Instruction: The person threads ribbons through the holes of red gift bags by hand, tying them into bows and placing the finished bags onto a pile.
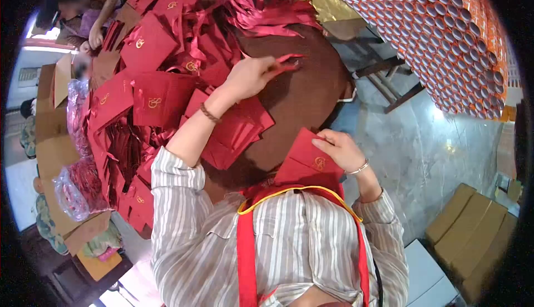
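Note:
My right hand (340,150) grips the upper edge of a red gift bag (303,159) with a gold emblem, held close to my apron. My left hand (253,79) reaches over the brown table top (289,104), its fingers closed together. Something red shows at those fingertips, too small and blurred to name. Beneath my left forearm lies a stack of flat red bags (233,137). Beyond the hand is a bundle of pinkish-red ribbons (267,15).
Many red bags with gold emblems (156,104) heap over the table's left side. Orange tubes (439,34) are stacked at the right. A wooden stool (397,92) and cardboard boxes (473,234) stand on the floor. Another person (92,6) sits at the far left.

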